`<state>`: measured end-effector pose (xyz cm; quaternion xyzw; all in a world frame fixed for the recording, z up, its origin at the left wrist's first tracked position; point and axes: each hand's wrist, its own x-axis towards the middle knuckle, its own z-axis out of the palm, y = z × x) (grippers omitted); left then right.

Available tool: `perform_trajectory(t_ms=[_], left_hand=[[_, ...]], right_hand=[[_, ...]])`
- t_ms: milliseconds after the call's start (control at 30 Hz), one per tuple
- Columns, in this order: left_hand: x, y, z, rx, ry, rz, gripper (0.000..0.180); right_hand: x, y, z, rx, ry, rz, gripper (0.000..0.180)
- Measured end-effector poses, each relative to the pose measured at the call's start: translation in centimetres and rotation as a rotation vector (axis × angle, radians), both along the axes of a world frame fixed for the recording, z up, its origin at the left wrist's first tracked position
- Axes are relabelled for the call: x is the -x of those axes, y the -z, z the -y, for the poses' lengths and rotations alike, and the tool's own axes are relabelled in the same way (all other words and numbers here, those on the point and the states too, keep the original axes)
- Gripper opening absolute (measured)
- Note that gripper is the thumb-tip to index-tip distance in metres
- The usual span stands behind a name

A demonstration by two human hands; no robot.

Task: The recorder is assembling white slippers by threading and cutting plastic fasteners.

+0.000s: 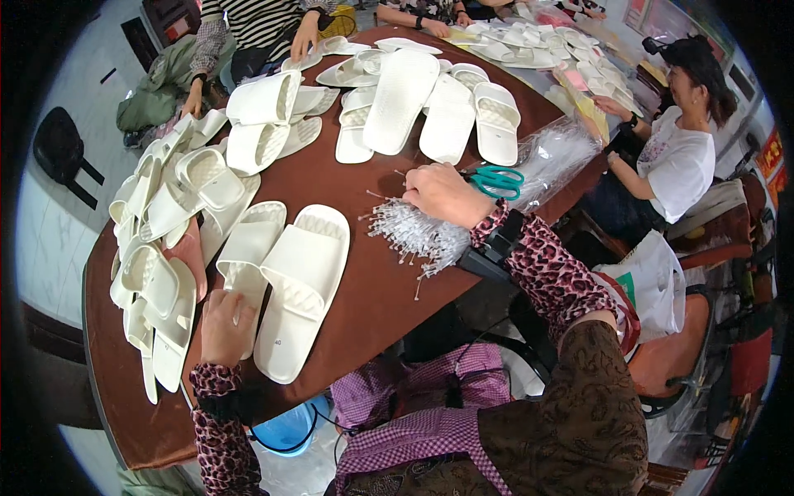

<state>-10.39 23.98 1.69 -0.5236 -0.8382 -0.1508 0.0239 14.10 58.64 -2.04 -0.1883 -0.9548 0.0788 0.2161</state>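
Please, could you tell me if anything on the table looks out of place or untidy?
Nothing looks clearly damaged or spilled. The plastic tag fasteners by the right hand look slightly untidy, because some strands stray outward. At the left, white slippers lie overlapping at mixed angles, so they look jumbled.

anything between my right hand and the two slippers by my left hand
Yes, partly: the ends of the plastic ties fan out on the table just left of the right hand. Past them, nothing visible blocks the nearer slipper.
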Motion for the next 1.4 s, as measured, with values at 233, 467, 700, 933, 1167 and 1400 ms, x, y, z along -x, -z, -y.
perform_trajectory(t_ms=[233,467,700,933,1167,1400], left_hand=[[-1.9,-0.4,0.8,0.037,-0.054,0.113,0.025],[-3.6,-0.4,1.8,-0.040,-0.059,0.188,0.025],[-3.7,0.0,2.0,-0.111,-0.070,0.180,0.025],[-3.7,0.5,2.5,-0.176,-0.074,0.308,0.025],[-7.2,-2.0,2.0,-0.333,-0.090,0.254,0.022],[-15.5,-4.3,2.7,-0.482,0.015,0.612,0.015]], right_hand=[[0.3,0.1,0.4,0.081,0.069,-0.038,0.024],[0.3,0.2,0.5,0.025,0.011,-0.030,0.027],[1.2,-1.0,1.4,0.356,0.010,-0.067,0.017],[0.7,-4.0,6.8,0.634,-0.290,-0.414,0.008],[-1.0,-6.3,12.8,0.562,-0.544,-0.297,0.011],[-2.4,-6.2,18.4,0.641,-0.661,-0.288,0.013]])
